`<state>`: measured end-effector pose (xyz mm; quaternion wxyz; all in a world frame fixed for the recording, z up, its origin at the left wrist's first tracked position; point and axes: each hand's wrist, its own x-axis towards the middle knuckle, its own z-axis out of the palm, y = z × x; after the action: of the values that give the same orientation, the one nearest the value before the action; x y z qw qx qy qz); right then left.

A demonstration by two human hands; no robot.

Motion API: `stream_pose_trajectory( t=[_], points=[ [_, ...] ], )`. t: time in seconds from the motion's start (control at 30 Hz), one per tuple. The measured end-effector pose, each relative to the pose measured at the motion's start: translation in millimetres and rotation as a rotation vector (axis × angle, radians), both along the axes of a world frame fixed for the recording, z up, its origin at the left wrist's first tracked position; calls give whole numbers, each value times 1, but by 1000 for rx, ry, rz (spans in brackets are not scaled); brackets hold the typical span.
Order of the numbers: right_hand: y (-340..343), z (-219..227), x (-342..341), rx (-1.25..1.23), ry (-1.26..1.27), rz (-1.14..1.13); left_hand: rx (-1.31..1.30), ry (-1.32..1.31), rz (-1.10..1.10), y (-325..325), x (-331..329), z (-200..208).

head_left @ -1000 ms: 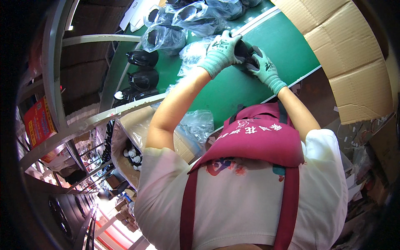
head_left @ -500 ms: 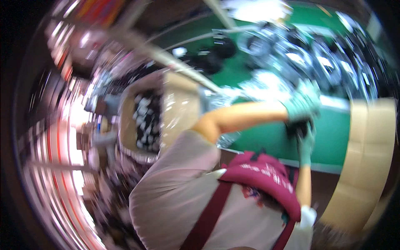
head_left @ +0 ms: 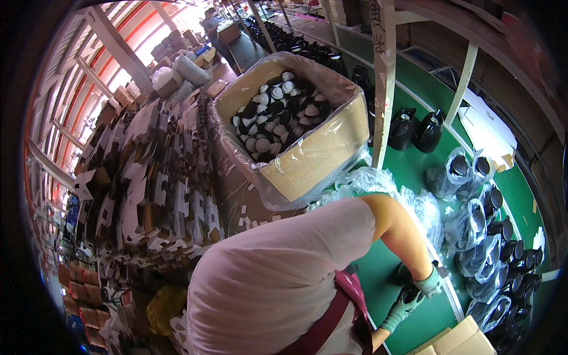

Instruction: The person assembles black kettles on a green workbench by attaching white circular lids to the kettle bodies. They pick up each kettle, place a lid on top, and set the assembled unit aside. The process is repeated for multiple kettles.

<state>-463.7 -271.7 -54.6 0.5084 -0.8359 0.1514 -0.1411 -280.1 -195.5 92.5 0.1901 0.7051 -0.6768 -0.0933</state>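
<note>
Both hands wear pale green gloves and are close together at the lower right, over the green bench (head_left: 370,266). A black kettle (head_left: 407,292), partly covered by my fingers and forearm, is between them. My left hand (head_left: 431,282) curls over its far right side. From the near side, my right hand (head_left: 401,310) wraps around it. To the right stand several black kettles in clear plastic bags (head_left: 467,225), with bare black ones (head_left: 520,257) behind them. Loose clear bags (head_left: 378,180) lie heaped beyond my left elbow.
A plastic-lined carton (head_left: 313,160) holds many round black and white parts. Stacked flattened cartons (head_left: 148,183) fill the left floor. A pale post (head_left: 383,83) rises beside the bench. Two unbagged kettles (head_left: 414,129) stand past it. Folded cardboard (head_left: 458,342) sits near my right arm.
My view has swung left, so the carton and stacked cardboard show more fully and the hands appear lower in the picture. Both hands stay together at the black kettle. The earlier picture is blurred.
</note>
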Motion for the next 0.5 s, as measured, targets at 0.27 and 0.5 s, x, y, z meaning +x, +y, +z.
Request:
stream_pose_trajectory(
  t=[0.27,0.5],
  points=[
    [-8,-9,10,-147,134,40,22,10,-17,9,24,0],
    [-41,-14,10,-184,138,361,41,32,1,24,32,-5]
  ],
)
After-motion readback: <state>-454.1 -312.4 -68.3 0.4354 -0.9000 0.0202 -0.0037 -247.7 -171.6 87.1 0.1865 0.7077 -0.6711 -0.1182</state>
